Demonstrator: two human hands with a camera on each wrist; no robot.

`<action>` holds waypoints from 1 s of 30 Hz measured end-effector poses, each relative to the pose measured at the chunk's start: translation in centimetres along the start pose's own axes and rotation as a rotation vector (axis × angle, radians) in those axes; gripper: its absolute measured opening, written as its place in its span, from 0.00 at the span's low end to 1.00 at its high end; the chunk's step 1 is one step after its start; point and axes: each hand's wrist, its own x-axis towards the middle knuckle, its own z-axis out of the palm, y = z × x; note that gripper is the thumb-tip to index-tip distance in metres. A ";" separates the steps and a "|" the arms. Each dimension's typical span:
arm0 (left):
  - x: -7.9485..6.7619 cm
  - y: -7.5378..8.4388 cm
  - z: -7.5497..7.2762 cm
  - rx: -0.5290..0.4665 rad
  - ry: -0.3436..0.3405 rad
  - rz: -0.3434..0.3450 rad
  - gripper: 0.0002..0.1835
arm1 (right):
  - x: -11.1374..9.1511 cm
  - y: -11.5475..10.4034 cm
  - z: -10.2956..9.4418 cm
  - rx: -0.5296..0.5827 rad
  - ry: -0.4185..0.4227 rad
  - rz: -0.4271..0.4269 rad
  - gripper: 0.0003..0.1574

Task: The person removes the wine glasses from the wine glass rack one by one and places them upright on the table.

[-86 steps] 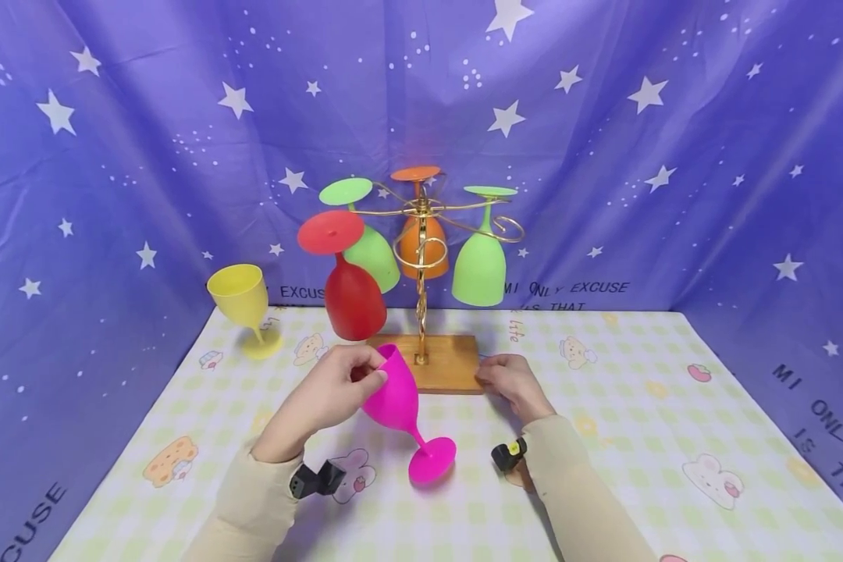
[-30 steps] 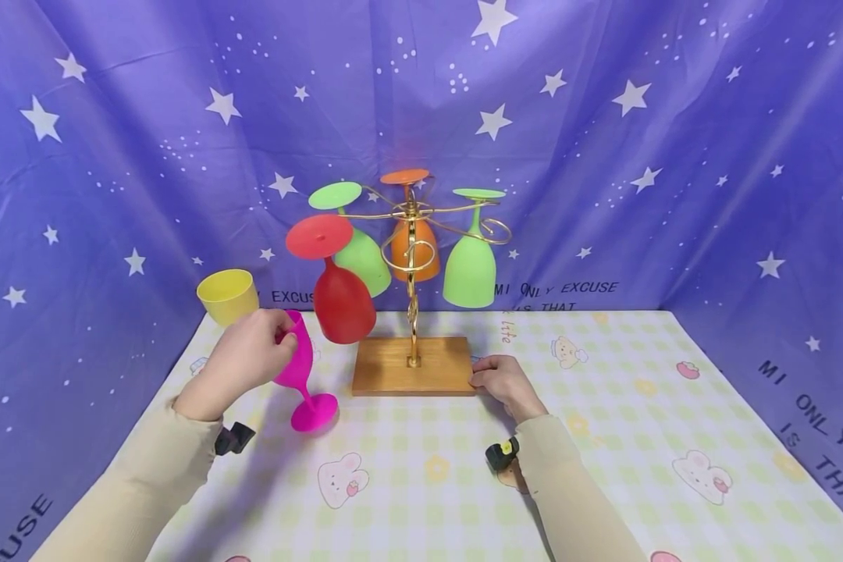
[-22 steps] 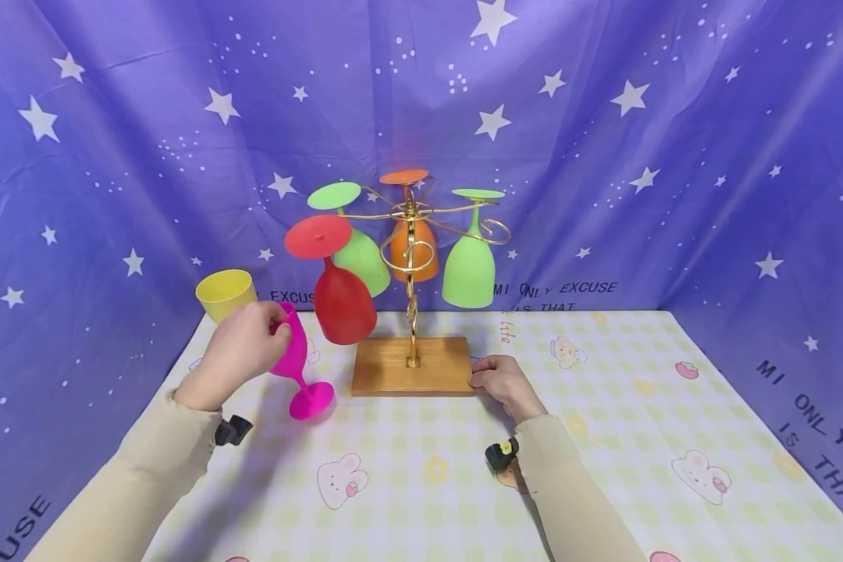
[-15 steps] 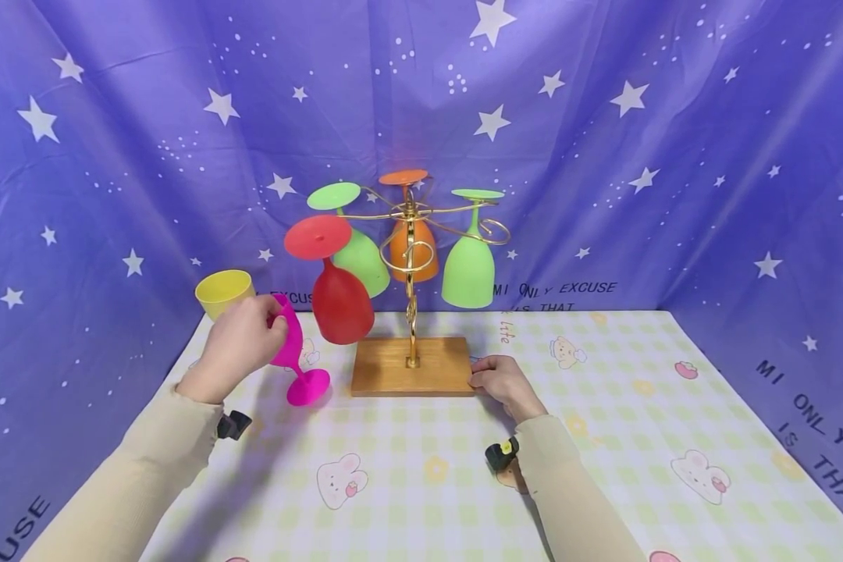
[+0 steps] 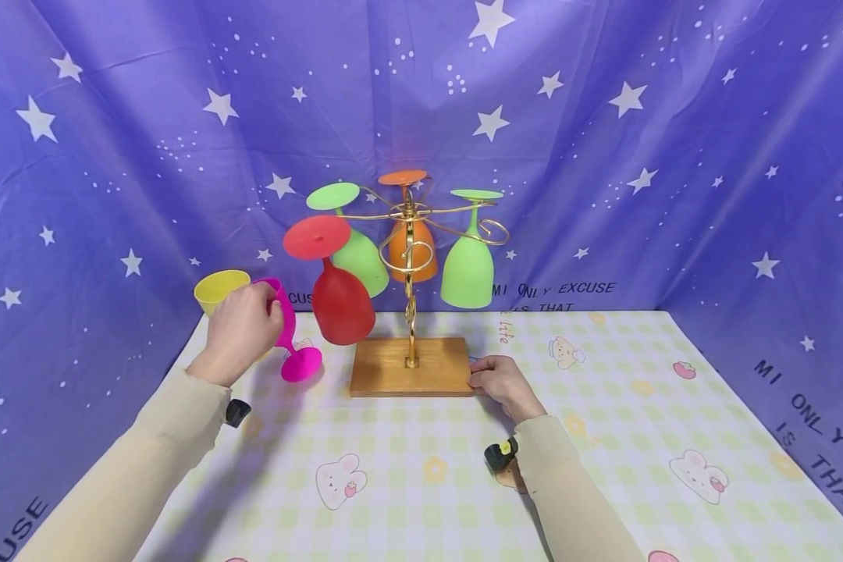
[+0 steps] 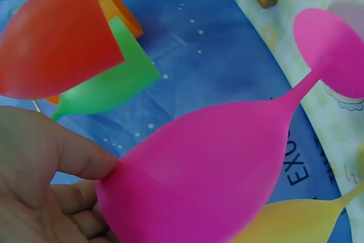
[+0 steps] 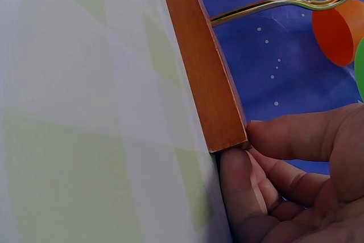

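My left hand (image 5: 242, 332) pinches the bowl of a magenta goblet (image 5: 286, 320) near its rim, thumb on one side and fingers on the other. The goblet leans, bowl up; whether its foot touches the cloth I cannot tell. Just behind the hand stands a yellow goblet (image 5: 218, 289), mostly hidden in the head view; part of its bowl (image 6: 290, 220) shows in the left wrist view. With thumb and fingers, my right hand (image 5: 506, 384) grips the right end of the glass rack's wooden base (image 5: 407, 377), seen close in the right wrist view.
On the gold rack (image 5: 410, 312) several goblets hang upside down: a red one (image 5: 343, 304) at front left, an orange one (image 5: 421, 257) behind, and green ones, including one (image 5: 467, 273) at right. A checked cloth (image 5: 569, 499) covers the table; a starry purple curtain (image 5: 569, 140) surrounds it.
My left hand has carried the magenta goblet from in front of the rack's base to the left, then farther back beside the yellow goblet. My right hand stays on the base.
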 end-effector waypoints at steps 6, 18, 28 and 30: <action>0.6 -0.5 0.7 0.013 0.034 0.011 0.12 | 0.0 0.1 0.0 0.001 -0.004 -0.006 0.12; 1.6 -0.4 2.6 0.074 0.001 0.028 0.07 | 0.0 0.2 -0.1 -0.010 -0.003 -0.009 0.12; 1.4 -0.3 4.2 0.184 0.029 0.101 0.05 | 0.1 0.1 -0.2 -0.016 0.001 -0.011 0.12; 1.4 -0.2 4.4 0.186 0.028 0.095 0.05 | 0.1 0.1 -0.2 -0.014 0.001 -0.010 0.12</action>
